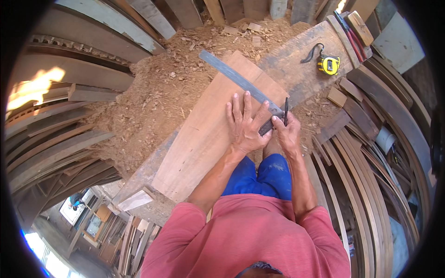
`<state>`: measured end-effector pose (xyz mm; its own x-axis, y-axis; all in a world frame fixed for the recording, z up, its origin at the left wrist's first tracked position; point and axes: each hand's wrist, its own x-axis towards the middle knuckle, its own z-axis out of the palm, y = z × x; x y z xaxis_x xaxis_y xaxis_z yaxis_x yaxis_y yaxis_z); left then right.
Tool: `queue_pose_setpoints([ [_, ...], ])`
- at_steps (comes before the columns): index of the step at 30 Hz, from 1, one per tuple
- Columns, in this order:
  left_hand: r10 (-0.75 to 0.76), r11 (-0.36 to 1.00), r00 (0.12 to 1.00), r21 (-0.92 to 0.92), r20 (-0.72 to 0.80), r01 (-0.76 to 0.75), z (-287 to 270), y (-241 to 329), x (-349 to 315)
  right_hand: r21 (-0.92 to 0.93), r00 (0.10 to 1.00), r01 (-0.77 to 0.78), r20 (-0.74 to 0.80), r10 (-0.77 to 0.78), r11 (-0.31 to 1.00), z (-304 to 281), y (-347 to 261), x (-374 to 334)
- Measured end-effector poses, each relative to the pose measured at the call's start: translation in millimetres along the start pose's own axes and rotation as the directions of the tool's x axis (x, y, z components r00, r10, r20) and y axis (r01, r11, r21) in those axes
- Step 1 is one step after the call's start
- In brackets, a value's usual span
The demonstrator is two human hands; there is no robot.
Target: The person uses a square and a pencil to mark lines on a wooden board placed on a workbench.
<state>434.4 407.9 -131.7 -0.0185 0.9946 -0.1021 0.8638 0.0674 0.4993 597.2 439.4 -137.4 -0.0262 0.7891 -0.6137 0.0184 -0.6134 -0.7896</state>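
A wide, smooth wooden board (201, 134) lies slantwise on a worn plank bench in front of me. Across its far end rests a try square, its long grey metal blade (232, 75) reaching to the far left edge and its dark stock (268, 126) against the near edge. My left hand (245, 125) lies on the board with fingers spread, index finger at the blade and thumb side by the stock. A dark pen or pencil (286, 111) stands upright in my right hand (288, 133), whose closed fingers also sit against the end of the stock.
On the bench (296, 60) lies a yellow tape measure (328, 65) with a black strap. Pliers-like red and blue handles (354, 41) sit beside a wood block (359, 28). Shavings (153, 102) cover the floor. Stacked planks (357, 171) surround me; a person (76, 199) is far left.
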Motion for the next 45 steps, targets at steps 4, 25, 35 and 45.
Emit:
queue_pose_setpoints([
  [4, -0.002, 1.0, 1.0, -0.007, 0.003, 0.002, 0, -1, -1, -0.054, 1.0, -0.006, 0.019, 0.007, 0.999, -3, 4, 2],
  [25, -0.005, 1.0, 1.0, 0.015, 0.014, 0.005, 2, 0, -2, -0.328, 0.975, 0.133, -0.128, -0.184, 0.935, -28, -23, 1],
  [35, -0.003, 1.0, 1.0, -0.013, 0.025, 0.004, -5, 3, 2, -0.37, 0.884, 0.468, 0.176, -0.433, 0.803, 5, -97, 30],
  [45, -0.019, 0.996, 0.996, 0.089, 0.082, 0.012, -4, -1, 0, -0.31, 0.808, 0.574, 0.362, -0.464, 0.758, 70, -113, 85],
])
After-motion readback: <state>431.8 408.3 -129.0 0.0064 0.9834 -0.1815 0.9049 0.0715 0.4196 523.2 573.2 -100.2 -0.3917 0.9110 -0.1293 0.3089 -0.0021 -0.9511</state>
